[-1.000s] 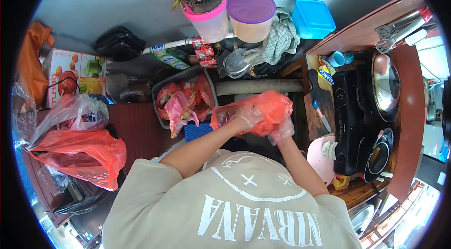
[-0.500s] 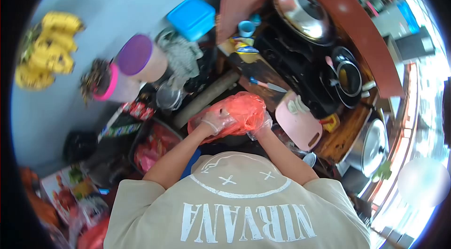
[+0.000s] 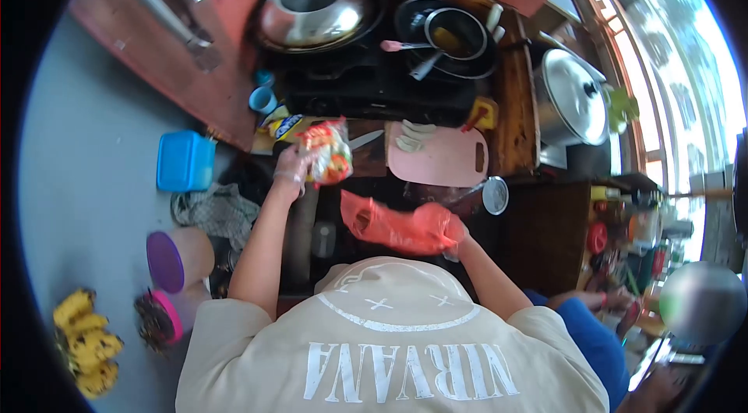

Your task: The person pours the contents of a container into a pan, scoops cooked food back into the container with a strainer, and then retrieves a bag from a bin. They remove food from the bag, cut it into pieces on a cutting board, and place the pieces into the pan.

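My left hand (image 3: 293,165), in a clear plastic glove, is closed on a printed plastic packet (image 3: 330,156) with red, white and green on it. It holds the packet up in front of the counter's near edge. My right hand (image 3: 453,235) grips one end of a red plastic bag (image 3: 397,224), which hangs limp and stretches leftward with its mouth open. Beyond the bag lies a pink cutting board (image 3: 452,164), with pale sliced pieces (image 3: 414,135) at its upper left. A knife (image 3: 366,139) rests left of the board, its handle hidden behind the packet.
Behind the board stands a black stove (image 3: 366,101) with a lidded pan (image 3: 315,14) and a small pot (image 3: 460,33) holding a pink-handled utensil. A large lidded pot (image 3: 573,93) is at right. Blue container (image 3: 185,162), cup (image 3: 262,100) and bananas (image 3: 89,343) are at left.
Both hands were around the bunched red bag. Now they are apart: the left has the printed packet farther forward, the right has the slack bag. The view has turned to the right.
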The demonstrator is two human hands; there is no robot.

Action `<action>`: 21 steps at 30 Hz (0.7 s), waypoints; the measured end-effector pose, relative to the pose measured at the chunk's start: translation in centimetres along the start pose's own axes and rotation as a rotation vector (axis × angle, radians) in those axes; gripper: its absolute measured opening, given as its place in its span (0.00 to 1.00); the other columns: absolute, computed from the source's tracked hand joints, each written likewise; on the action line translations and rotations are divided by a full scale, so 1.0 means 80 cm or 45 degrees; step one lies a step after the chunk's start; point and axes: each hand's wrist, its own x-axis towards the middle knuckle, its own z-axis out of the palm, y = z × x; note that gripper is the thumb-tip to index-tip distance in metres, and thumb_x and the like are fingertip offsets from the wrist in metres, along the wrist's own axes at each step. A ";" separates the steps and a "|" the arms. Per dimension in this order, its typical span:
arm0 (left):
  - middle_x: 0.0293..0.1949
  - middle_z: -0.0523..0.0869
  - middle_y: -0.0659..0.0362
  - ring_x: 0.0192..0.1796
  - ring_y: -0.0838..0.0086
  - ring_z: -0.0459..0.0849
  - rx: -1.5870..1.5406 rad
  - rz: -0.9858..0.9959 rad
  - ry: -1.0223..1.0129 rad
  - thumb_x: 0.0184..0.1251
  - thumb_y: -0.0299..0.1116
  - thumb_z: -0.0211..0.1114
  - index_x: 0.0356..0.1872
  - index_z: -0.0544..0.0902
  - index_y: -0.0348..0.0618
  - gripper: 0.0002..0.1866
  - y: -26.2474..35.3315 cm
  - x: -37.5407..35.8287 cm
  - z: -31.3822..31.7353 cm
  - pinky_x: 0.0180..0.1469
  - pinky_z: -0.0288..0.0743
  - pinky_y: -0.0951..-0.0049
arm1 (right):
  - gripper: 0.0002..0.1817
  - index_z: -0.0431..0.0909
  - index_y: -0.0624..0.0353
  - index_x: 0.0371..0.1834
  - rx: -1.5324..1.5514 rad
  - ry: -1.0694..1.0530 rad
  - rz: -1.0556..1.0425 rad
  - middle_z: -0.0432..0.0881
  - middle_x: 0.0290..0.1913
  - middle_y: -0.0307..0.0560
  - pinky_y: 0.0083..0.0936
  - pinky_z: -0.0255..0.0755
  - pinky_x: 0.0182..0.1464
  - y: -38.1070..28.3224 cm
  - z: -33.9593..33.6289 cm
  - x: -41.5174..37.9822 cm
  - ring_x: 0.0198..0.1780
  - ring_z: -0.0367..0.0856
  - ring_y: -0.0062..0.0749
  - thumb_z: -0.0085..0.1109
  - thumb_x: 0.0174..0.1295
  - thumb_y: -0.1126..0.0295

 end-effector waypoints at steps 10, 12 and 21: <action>0.29 0.80 0.64 0.29 0.74 0.81 -0.118 -0.150 0.243 0.70 0.35 0.63 0.35 0.79 0.49 0.04 -0.104 0.150 0.042 0.37 0.84 0.59 | 0.14 0.84 0.56 0.48 0.264 0.091 0.636 0.85 0.43 0.38 0.25 0.77 0.45 -0.007 0.024 -0.102 0.44 0.81 0.20 0.67 0.61 0.65; 0.32 0.83 0.59 0.34 0.69 0.84 -0.007 -0.166 0.227 0.66 0.36 0.67 0.38 0.82 0.43 0.08 -0.143 0.185 0.001 0.39 0.83 0.59 | 0.14 0.85 0.57 0.47 0.170 0.194 0.756 0.85 0.41 0.38 0.26 0.77 0.44 -0.014 0.012 -0.098 0.43 0.81 0.19 0.69 0.59 0.66; 0.62 0.79 0.52 0.40 0.72 0.86 0.675 0.198 -0.677 0.59 0.36 0.75 0.70 0.70 0.46 0.37 -0.029 -0.033 0.103 0.40 0.81 0.73 | 0.14 0.81 0.57 0.37 -1.055 0.246 -0.179 0.85 0.38 0.54 0.38 0.77 0.48 -0.071 0.018 -0.040 0.43 0.84 0.49 0.69 0.44 0.74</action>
